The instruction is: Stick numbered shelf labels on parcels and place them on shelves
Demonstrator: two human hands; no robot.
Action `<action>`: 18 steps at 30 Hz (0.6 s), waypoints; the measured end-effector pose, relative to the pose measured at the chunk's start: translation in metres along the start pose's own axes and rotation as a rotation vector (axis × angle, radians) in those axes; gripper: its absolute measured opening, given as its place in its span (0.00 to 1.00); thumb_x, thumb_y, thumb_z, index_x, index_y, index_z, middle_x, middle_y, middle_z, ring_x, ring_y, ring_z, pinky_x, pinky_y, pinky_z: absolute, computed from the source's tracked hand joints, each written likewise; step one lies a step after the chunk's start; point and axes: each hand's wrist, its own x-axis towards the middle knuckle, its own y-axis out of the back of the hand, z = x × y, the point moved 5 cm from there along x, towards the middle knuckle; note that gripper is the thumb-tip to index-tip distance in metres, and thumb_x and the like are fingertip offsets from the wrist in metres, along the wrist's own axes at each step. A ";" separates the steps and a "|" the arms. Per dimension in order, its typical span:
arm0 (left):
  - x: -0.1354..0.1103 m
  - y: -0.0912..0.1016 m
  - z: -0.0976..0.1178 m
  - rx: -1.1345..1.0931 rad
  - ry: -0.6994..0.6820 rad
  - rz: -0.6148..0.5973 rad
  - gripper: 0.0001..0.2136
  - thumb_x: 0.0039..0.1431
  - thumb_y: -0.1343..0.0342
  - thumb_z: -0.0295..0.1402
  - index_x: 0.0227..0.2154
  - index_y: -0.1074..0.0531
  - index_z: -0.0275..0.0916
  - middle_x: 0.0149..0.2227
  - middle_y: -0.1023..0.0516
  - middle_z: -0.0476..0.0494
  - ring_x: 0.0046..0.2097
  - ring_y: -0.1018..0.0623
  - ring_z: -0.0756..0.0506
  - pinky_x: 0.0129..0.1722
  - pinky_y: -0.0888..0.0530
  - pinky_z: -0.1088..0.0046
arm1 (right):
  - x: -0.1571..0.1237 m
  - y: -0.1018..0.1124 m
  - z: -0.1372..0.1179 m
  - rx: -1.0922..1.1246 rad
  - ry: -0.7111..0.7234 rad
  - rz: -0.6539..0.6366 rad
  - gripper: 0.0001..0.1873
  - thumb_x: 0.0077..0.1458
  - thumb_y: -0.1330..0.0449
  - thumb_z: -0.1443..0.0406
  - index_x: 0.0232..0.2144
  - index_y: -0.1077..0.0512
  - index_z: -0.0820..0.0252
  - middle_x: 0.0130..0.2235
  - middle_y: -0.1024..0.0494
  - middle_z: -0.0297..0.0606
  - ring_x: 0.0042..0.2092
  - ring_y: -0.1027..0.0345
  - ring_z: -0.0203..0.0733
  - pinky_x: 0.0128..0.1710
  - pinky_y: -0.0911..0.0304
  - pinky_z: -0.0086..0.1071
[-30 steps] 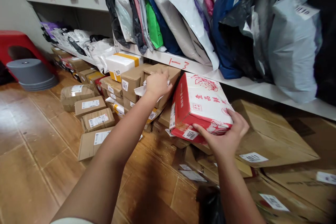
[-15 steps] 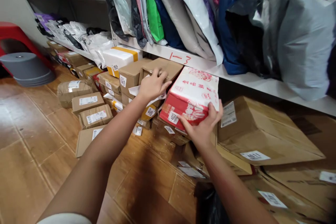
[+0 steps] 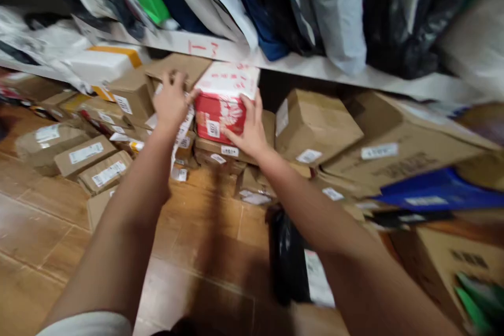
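Observation:
My right hand [image 3: 252, 126] grips the right side of a red and white printed box [image 3: 226, 110], thumb on its front and fingers along its side. A small white label [image 3: 213, 128] sits on the box's red front. My left hand [image 3: 172, 100] is just left of it, fingers curled in front of a brown cardboard box [image 3: 185, 65], thumb reaching toward the red box. A white strip of labels [image 3: 181, 134] hangs from beneath my left hand, partly hidden by it. Under the red box lie other cardboard boxes [image 3: 220, 149].
A white shelf [image 3: 291, 63] full of bagged parcels runs above. Small boxes [image 3: 84, 156] lie on the wooden floor [image 3: 35, 210] at left. Large cartons [image 3: 315, 121], a blue parcel [image 3: 437, 189] and a black bag [image 3: 289, 257] are at right.
The view has swung right, so the shelf and boxes sit farther left. My right hand stays on the red box, which now sits more upright against the boxes beneath. My left hand remains beside it.

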 end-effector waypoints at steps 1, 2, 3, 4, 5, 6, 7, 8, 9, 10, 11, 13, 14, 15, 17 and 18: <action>-0.001 0.004 0.001 -0.017 -0.002 0.013 0.37 0.59 0.65 0.62 0.61 0.43 0.41 0.66 0.46 0.44 0.58 0.34 0.40 0.53 0.34 0.59 | -0.011 0.017 0.000 0.016 0.037 -0.075 0.44 0.56 0.43 0.48 0.65 0.58 0.57 0.68 0.60 0.49 0.68 0.63 0.55 0.64 0.54 0.54; -0.001 0.008 0.002 -0.037 -0.010 0.023 0.39 0.58 0.66 0.64 0.61 0.43 0.38 0.66 0.47 0.45 0.59 0.35 0.39 0.56 0.37 0.55 | -0.029 0.038 0.003 0.022 0.066 -0.140 0.43 0.57 0.44 0.48 0.66 0.57 0.55 0.68 0.54 0.47 0.68 0.59 0.54 0.63 0.52 0.53; -0.001 0.012 0.004 -0.066 -0.010 0.025 0.42 0.57 0.68 0.65 0.60 0.43 0.34 0.66 0.47 0.46 0.60 0.37 0.39 0.58 0.40 0.52 | -0.053 0.061 0.010 0.014 0.077 -0.199 0.40 0.58 0.44 0.49 0.65 0.54 0.55 0.66 0.48 0.46 0.66 0.53 0.53 0.62 0.49 0.52; -0.003 0.015 0.005 -0.097 0.005 0.019 0.44 0.56 0.69 0.66 0.59 0.42 0.31 0.67 0.47 0.46 0.61 0.39 0.38 0.60 0.43 0.51 | -0.084 0.086 0.021 -0.010 0.066 -0.242 0.35 0.59 0.45 0.51 0.63 0.47 0.56 0.62 0.40 0.46 0.63 0.46 0.52 0.60 0.45 0.50; -0.007 0.018 0.008 -0.121 0.033 0.032 0.46 0.55 0.69 0.67 0.58 0.41 0.28 0.67 0.47 0.45 0.62 0.39 0.37 0.60 0.44 0.51 | -0.121 0.111 0.035 -0.044 0.035 -0.271 0.26 0.60 0.46 0.54 0.58 0.39 0.57 0.56 0.31 0.46 0.58 0.38 0.50 0.57 0.40 0.47; -0.014 0.021 0.013 -0.136 0.059 0.065 0.47 0.54 0.67 0.68 0.58 0.41 0.28 0.67 0.48 0.44 0.62 0.40 0.36 0.60 0.44 0.52 | -0.164 0.136 0.053 -0.078 -0.010 -0.298 0.17 0.62 0.47 0.56 0.48 0.30 0.58 0.46 0.24 0.45 0.50 0.31 0.48 0.51 0.36 0.44; -0.026 0.022 0.020 -0.141 0.079 0.121 0.46 0.54 0.66 0.67 0.60 0.42 0.29 0.67 0.49 0.43 0.63 0.40 0.36 0.59 0.43 0.53 | -0.213 0.156 0.073 -0.127 -0.076 -0.371 0.14 0.63 0.49 0.58 0.35 0.27 0.57 0.34 0.23 0.42 0.41 0.28 0.46 0.46 0.33 0.41; -0.043 0.021 0.030 -0.134 0.088 0.187 0.45 0.55 0.64 0.66 0.61 0.44 0.31 0.67 0.48 0.42 0.63 0.40 0.36 0.57 0.41 0.53 | -0.264 0.174 0.094 -0.170 -0.154 -0.463 0.18 0.63 0.50 0.58 0.25 0.28 0.57 0.25 0.26 0.39 0.34 0.28 0.45 0.42 0.33 0.40; -0.065 0.014 0.044 -0.125 0.056 0.227 0.41 0.58 0.65 0.63 0.64 0.48 0.34 0.67 0.49 0.43 0.65 0.42 0.37 0.55 0.40 0.54 | -0.315 0.191 0.115 -0.212 -0.262 -0.502 0.21 0.62 0.50 0.57 0.20 0.31 0.57 0.22 0.28 0.39 0.30 0.30 0.44 0.40 0.33 0.40; -0.091 0.001 0.059 -0.113 0.035 0.235 0.38 0.62 0.69 0.60 0.64 0.51 0.36 0.67 0.48 0.44 0.65 0.44 0.38 0.53 0.39 0.56 | -0.363 0.208 0.135 -0.241 -0.388 -0.496 0.20 0.61 0.49 0.55 0.20 0.31 0.57 0.23 0.27 0.40 0.32 0.29 0.45 0.41 0.34 0.41; -0.121 -0.023 0.077 -0.094 -0.006 0.116 0.37 0.63 0.69 0.59 0.63 0.47 0.34 0.64 0.42 0.39 0.63 0.40 0.38 0.50 0.37 0.58 | -0.408 0.223 0.152 -0.274 -0.525 -0.459 0.19 0.59 0.48 0.54 0.23 0.30 0.58 0.27 0.25 0.43 0.35 0.28 0.48 0.43 0.35 0.43; -0.195 -0.089 0.116 -0.036 -0.180 -0.346 0.28 0.64 0.60 0.52 0.57 0.36 0.37 0.58 0.33 0.35 0.54 0.29 0.37 0.44 0.32 0.60 | -0.487 0.254 0.179 -0.410 -0.919 -0.265 0.21 0.48 0.40 0.49 0.32 0.28 0.62 0.39 0.23 0.52 0.47 0.30 0.58 0.49 0.38 0.50; -0.243 -0.125 0.138 -0.021 -0.353 -0.643 0.23 0.63 0.56 0.48 0.54 0.32 0.39 0.56 0.30 0.37 0.49 0.26 0.38 0.41 0.31 0.62 | -0.520 0.265 0.188 -0.406 -1.146 -0.157 0.26 0.41 0.36 0.48 0.35 0.28 0.63 0.43 0.24 0.55 0.50 0.33 0.62 0.51 0.40 0.53; -0.292 -0.155 0.157 -0.017 -0.481 -0.899 0.20 0.62 0.52 0.45 0.50 0.29 0.40 0.53 0.27 0.37 0.45 0.24 0.38 0.39 0.30 0.64 | -0.548 0.270 0.193 -0.356 -1.331 -0.078 0.30 0.37 0.34 0.48 0.36 0.28 0.64 0.45 0.25 0.57 0.52 0.34 0.64 0.51 0.40 0.54; -0.377 -0.196 0.187 -0.062 -0.531 -1.228 0.20 0.57 0.46 0.47 0.42 0.24 0.36 0.44 0.23 0.33 0.43 0.23 0.35 0.39 0.30 0.62 | -0.583 0.269 0.200 -0.158 -1.552 -0.013 0.31 0.34 0.33 0.47 0.36 0.28 0.65 0.43 0.24 0.56 0.50 0.32 0.62 0.48 0.36 0.51; -0.409 -0.208 0.200 -0.141 -0.469 -1.322 0.20 0.54 0.42 0.47 0.40 0.23 0.34 0.40 0.22 0.31 0.42 0.23 0.33 0.39 0.30 0.61 | -0.593 0.266 0.202 -0.061 -1.587 -0.015 0.31 0.35 0.34 0.47 0.35 0.28 0.65 0.41 0.23 0.55 0.47 0.29 0.60 0.46 0.34 0.48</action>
